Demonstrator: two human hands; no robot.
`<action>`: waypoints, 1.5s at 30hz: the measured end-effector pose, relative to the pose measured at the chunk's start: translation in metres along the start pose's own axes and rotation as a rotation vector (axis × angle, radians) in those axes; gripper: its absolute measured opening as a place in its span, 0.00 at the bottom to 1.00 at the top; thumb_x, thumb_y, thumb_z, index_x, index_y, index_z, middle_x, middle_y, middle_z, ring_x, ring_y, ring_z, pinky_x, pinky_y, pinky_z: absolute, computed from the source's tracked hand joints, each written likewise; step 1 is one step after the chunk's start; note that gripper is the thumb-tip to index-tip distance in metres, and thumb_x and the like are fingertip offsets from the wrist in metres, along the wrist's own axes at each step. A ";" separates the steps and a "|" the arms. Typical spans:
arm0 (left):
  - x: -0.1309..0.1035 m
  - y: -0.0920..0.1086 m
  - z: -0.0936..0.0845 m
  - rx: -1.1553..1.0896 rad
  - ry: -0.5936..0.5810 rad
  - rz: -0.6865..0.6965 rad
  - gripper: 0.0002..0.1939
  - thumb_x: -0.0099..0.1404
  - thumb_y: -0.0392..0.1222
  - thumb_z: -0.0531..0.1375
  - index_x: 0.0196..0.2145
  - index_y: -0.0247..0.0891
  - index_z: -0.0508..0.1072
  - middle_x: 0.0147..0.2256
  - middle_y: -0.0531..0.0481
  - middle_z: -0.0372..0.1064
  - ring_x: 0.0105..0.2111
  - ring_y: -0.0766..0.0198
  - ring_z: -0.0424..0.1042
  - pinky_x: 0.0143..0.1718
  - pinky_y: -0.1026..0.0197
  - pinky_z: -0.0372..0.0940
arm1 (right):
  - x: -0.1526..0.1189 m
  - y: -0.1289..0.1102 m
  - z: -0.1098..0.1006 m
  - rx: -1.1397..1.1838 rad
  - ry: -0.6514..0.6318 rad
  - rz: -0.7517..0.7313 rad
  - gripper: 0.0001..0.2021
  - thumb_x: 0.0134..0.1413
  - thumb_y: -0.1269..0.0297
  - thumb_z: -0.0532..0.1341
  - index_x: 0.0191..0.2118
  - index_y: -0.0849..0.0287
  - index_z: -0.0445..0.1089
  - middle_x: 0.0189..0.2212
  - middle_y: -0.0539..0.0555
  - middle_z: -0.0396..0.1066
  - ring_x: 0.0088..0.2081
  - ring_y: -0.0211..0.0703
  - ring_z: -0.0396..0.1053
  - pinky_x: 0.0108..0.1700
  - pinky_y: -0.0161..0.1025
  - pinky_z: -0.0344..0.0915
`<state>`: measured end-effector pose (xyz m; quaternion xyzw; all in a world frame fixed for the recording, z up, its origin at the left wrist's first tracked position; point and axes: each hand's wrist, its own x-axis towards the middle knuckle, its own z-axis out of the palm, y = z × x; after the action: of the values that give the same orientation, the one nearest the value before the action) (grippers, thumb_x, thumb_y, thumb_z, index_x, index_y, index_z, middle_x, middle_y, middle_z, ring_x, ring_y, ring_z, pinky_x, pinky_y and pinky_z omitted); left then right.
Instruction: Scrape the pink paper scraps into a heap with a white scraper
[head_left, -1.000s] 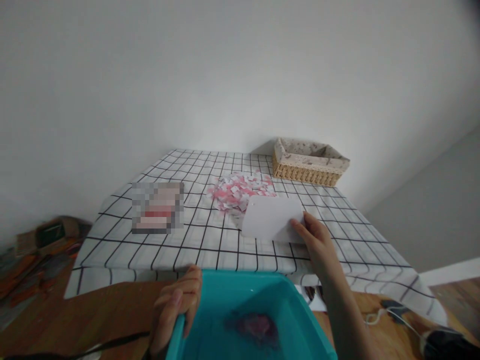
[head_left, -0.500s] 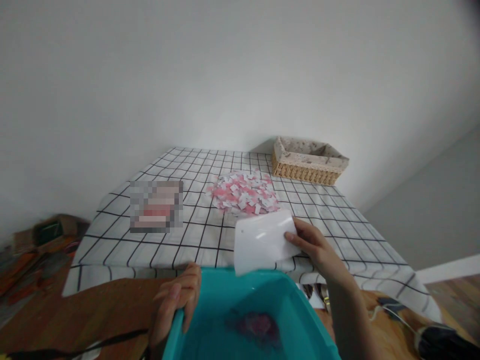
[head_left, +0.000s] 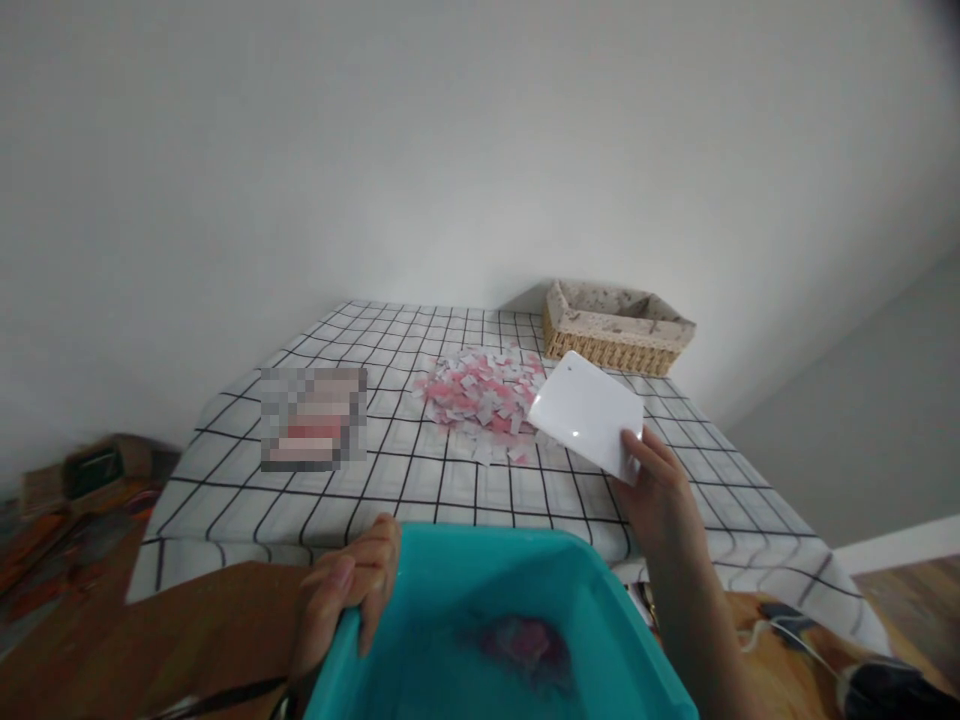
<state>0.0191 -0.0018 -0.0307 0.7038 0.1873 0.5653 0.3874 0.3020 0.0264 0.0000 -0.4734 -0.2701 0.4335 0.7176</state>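
Note:
My left hand [head_left: 349, 585] is closed over the left rim of a teal plastic bin [head_left: 495, 540] below the table's front edge. A blurred dark pink lump [head_left: 525, 645] lies at the bottom of the bin. My right hand [head_left: 652, 480] pinches a glossy white sheet [head_left: 589, 412] by its lower right corner, with the thumb on top. The sheet is tilted over the table, just right of a spread pile of small pink and white paper pieces [head_left: 484, 390], and hides part of the cloth behind it.
A wicker basket [head_left: 615, 345] with a patterned cloth lining stands at the table's back right. On the left of the grid-patterned tablecloth [head_left: 390, 480] is a pixelated flat item [head_left: 315, 420]. An open box [head_left: 97, 470] and clutter lie on the floor at far left.
My right hand has moved the white sheet up and to the right, away from above the bin, turning it. More scraps show at the pile's front. My left hand stays on the rim.

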 end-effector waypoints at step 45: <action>0.006 0.012 -0.001 0.091 -0.080 -0.107 0.32 0.71 0.44 0.35 0.11 0.37 0.55 0.13 0.54 0.56 0.18 0.66 0.59 0.27 0.58 0.57 | 0.001 0.015 -0.011 -0.517 -0.102 -0.307 0.11 0.45 0.55 0.62 0.33 0.56 0.69 0.27 0.50 0.68 0.32 0.45 0.62 0.33 0.39 0.61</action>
<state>0.0179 -0.0047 -0.0179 0.7317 0.2344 0.5063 0.3917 0.3056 0.0252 -0.0179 -0.5714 -0.4756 0.2603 0.6160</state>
